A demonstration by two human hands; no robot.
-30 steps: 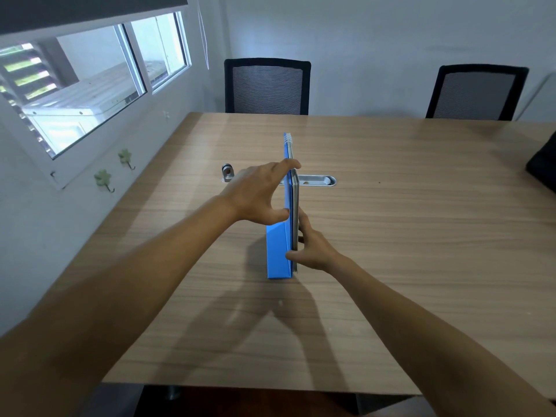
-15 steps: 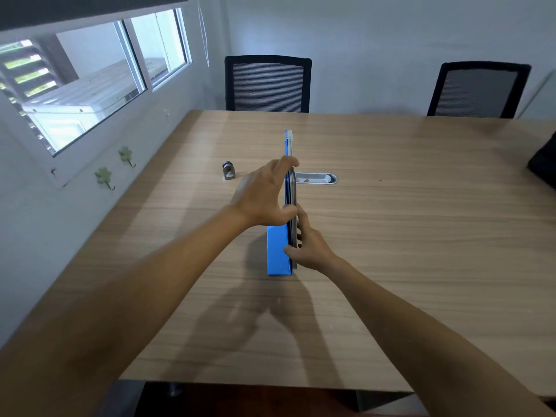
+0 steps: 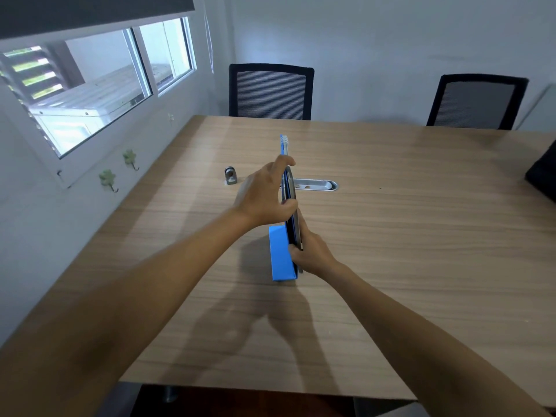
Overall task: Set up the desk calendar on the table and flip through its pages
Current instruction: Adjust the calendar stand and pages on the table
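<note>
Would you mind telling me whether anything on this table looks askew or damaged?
Nothing looks damaged. The calendar stands on edge, seen side-on, held by the left hand and right hand; its pages bow slightly between them. The table shows no spills.

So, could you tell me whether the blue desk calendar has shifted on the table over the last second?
No. The blue desk calendar stands in the same spot, crossing the metal cable slot as before; both hands still grip it.
</note>
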